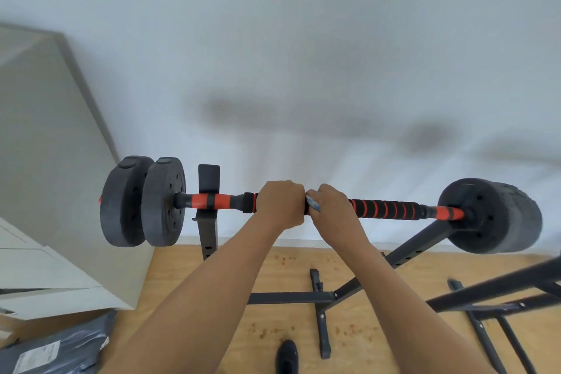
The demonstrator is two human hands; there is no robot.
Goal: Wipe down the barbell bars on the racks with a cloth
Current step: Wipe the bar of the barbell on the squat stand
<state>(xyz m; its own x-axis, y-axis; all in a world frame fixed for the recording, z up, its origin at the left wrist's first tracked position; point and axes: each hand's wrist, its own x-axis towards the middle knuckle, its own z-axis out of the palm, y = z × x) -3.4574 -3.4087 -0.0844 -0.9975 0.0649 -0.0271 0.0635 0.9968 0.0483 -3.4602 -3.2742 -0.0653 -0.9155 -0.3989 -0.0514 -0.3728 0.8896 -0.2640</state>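
A bar (385, 209) lies across a black rack (208, 231), close to a white wall (303, 39). The bar is black with orange rings and orange bits near its ends. Two round black plates (145, 200) sit on its left end, and more black plates (491, 215) sit on its right end. Both hands are on the middle of the bar, side by side and nearly touching. The left hand (279, 205) is curled tight round the bar and grips it from above. The right hand (331, 203) is curled round the bar too, and it holds a cloth (312, 203) against the bar. Only a small blue and white bit of the cloth peeks out between the two hands; the rest is hidden under the right hand's fingers. Both arms are bare and reach up from the bottom of the view. Below the bar is a wood floor (273, 328) with little reddish specks on it. The feet and cross bars of the rack rest on this floor. A black shoe (287, 355) shows at the bottom, near the rack's foot. To the left stands a pale cupboard (45, 161), and a grey plastic bag (60, 340) with a white label lies on the floor in front of it.
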